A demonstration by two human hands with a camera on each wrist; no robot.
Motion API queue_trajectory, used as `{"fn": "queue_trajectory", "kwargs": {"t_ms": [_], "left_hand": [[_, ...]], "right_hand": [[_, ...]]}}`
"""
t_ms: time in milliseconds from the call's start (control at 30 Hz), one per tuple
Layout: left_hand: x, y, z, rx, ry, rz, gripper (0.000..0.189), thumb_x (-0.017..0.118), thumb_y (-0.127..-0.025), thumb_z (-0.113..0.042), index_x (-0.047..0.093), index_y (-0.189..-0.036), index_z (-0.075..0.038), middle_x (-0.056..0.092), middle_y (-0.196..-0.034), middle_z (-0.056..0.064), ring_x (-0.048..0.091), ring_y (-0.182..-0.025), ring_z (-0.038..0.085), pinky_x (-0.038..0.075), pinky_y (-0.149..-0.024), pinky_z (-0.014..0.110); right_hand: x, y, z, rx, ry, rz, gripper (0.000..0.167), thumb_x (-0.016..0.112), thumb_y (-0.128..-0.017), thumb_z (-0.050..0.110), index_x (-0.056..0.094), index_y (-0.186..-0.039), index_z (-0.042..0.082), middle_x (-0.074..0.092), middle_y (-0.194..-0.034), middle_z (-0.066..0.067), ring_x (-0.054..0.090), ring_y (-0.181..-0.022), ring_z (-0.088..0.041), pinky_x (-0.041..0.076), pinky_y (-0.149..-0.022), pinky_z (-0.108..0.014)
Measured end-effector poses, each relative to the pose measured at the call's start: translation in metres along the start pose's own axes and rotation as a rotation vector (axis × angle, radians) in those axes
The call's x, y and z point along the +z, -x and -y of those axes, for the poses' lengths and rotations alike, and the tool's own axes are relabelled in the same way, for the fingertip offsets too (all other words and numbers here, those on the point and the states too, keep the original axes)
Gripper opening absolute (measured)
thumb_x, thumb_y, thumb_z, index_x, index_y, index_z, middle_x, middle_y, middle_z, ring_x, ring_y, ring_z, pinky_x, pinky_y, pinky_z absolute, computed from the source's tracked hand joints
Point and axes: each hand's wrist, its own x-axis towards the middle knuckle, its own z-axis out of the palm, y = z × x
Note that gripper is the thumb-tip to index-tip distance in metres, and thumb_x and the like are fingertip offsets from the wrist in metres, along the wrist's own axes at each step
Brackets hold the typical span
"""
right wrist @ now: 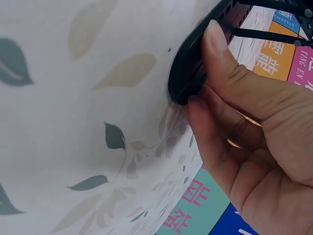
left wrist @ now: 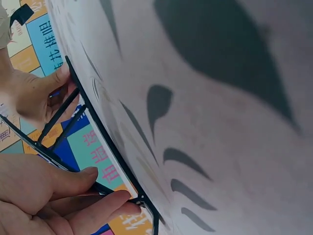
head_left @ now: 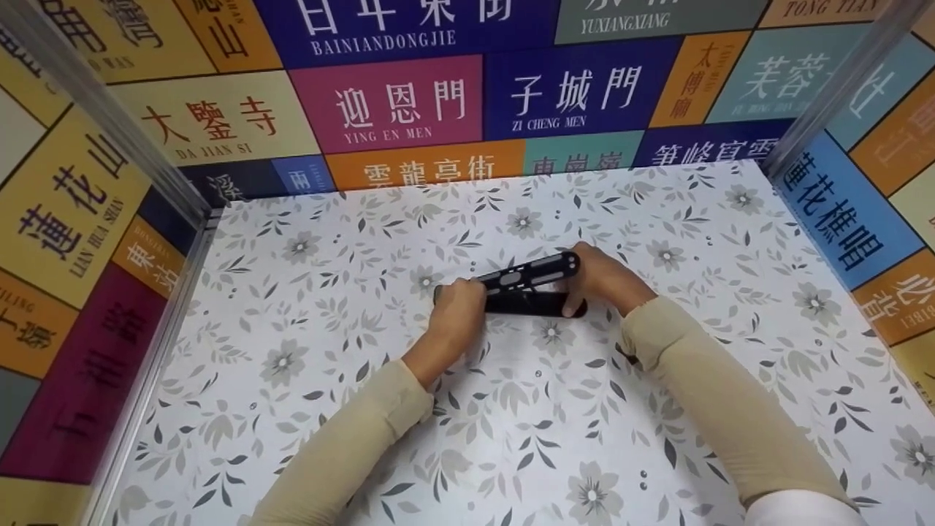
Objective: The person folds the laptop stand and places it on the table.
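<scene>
A black folding stand, like a laptop stand, is partly unfolded over the table's middle in the head view. Its slotted upper bar (head_left: pixel 511 279) slants up to the right from the lower bar (head_left: pixel 526 305), and the two meet at the left end. My left hand (head_left: pixel 456 314) grips that joined end; in the left wrist view its thumb (left wrist: pixel 78 180) and fingers pinch the bar near the hinge. Thin struts (left wrist: pixel 59 115) span the gap between the bars. My right hand (head_left: pixel 600 279) holds the far right end, with thumb and fingers pinching the lower bar's rounded tip (right wrist: pixel 188 73).
A white cloth with grey flowers and leaves covers the table (head_left: pixel 467 453). Colourful panels with Chinese lettering (head_left: pixel 394 102) stand along the back and both sides. Metal posts rise at the back left (head_left: pixel 131 124) and back right (head_left: pixel 833 88) corners.
</scene>
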Motion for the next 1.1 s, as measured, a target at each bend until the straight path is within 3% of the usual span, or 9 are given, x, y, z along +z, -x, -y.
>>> {"fn": "queue_trajectory", "kwargs": {"t_ms": [167,267,433,600,767,933,1100], "left_hand": [[0.001,-0.001,0.000,0.013,-0.046,-0.025,0.012,0.066,-0.085,0.003,0.075,-0.082,-0.005,0.073,-0.073,0.011,0.072,-0.069,0.026,0.058,-0.059,0.040],[0.000,-0.002,0.001,0.013,-0.026,-0.015,0.012,0.067,-0.084,0.004,0.075,-0.082,-0.004,0.073,-0.073,0.012,0.072,-0.069,0.027,0.058,-0.059,0.041],[-0.001,-0.006,0.004,0.011,0.021,0.053,0.013,0.066,-0.082,0.006,0.075,-0.084,-0.003,0.074,-0.077,0.014,0.073,-0.073,0.029,0.060,-0.062,0.043],[-0.004,-0.011,0.005,0.017,0.012,0.132,0.013,0.067,-0.080,0.004,0.076,-0.085,-0.005,0.075,-0.082,0.014,0.074,-0.080,0.028,0.061,-0.066,0.044],[-0.005,-0.015,0.005,0.002,0.023,0.149,0.014,0.070,-0.077,0.002,0.076,-0.089,-0.004,0.076,-0.086,0.014,0.073,-0.085,0.030,0.060,-0.071,0.044],[-0.004,-0.020,0.007,-0.027,0.097,0.168,0.016,0.070,-0.079,0.004,0.076,-0.093,-0.002,0.076,-0.091,0.017,0.074,-0.088,0.032,0.061,-0.075,0.044],[-0.004,-0.025,0.011,-0.049,0.196,0.194,0.012,0.072,-0.078,0.004,0.076,-0.087,-0.003,0.075,-0.093,0.017,0.073,-0.088,0.031,0.061,-0.075,0.042]], "right_hand": [[0.000,-0.001,-0.006,-0.054,0.061,0.007,0.050,0.099,-0.050,0.003,0.076,-0.094,0.006,0.074,-0.098,-0.012,0.065,-0.091,-0.029,0.054,-0.093,-0.047],[0.001,-0.001,-0.007,-0.075,0.079,0.007,0.047,0.099,-0.050,0.005,0.076,-0.091,0.006,0.074,-0.095,-0.011,0.064,-0.089,-0.028,0.054,-0.090,-0.047],[0.001,0.002,-0.009,-0.091,0.089,0.000,0.040,0.099,-0.050,0.008,0.075,-0.082,0.008,0.074,-0.087,-0.008,0.063,-0.084,-0.026,0.054,-0.084,-0.044],[0.002,0.006,-0.011,-0.097,0.100,-0.005,0.039,0.101,-0.051,0.012,0.073,-0.078,0.010,0.072,-0.087,-0.007,0.063,-0.085,-0.026,0.054,-0.083,-0.044],[0.005,0.007,-0.015,-0.164,0.165,-0.010,0.036,0.100,-0.054,0.020,0.074,-0.077,0.011,0.073,-0.083,-0.004,0.065,-0.084,-0.026,0.055,-0.083,-0.045],[0.008,0.011,-0.016,-0.183,0.155,-0.032,0.034,0.099,-0.054,0.023,0.076,-0.077,0.011,0.074,-0.078,-0.001,0.066,-0.081,-0.026,0.054,-0.081,-0.043],[0.014,0.017,-0.017,-0.244,0.156,-0.088,0.035,0.099,-0.052,0.024,0.076,-0.073,0.008,0.073,-0.070,-0.002,0.066,-0.075,-0.025,0.055,-0.078,-0.043]]}}
